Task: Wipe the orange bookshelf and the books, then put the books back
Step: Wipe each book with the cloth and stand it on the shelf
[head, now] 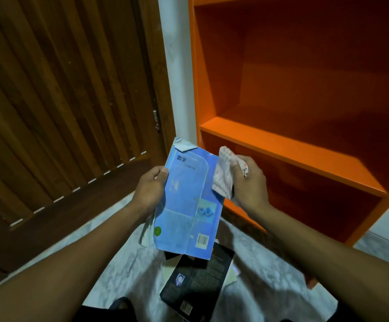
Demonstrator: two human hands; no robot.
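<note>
My left hand (pixel 150 188) grips the left edge of a blue book (pixel 186 203), cover facing me, its top corner bent. My right hand (pixel 249 182) is closed around a pale patterned cloth (pixel 223 173) that presses against the book's right edge. The orange bookshelf (pixel 293 145) stands to the right with nothing on the shelves in view. On the floor below the blue book lies a black book (pixel 198 282) on top of other books, mostly hidden.
A dark wooden slatted door (pixel 61 112) fills the left side, with a white wall strip (pixel 179 66) between it and the shelf. The floor (pixel 123 259) is pale marbled tile. Something dark sits at the bottom edge near my body.
</note>
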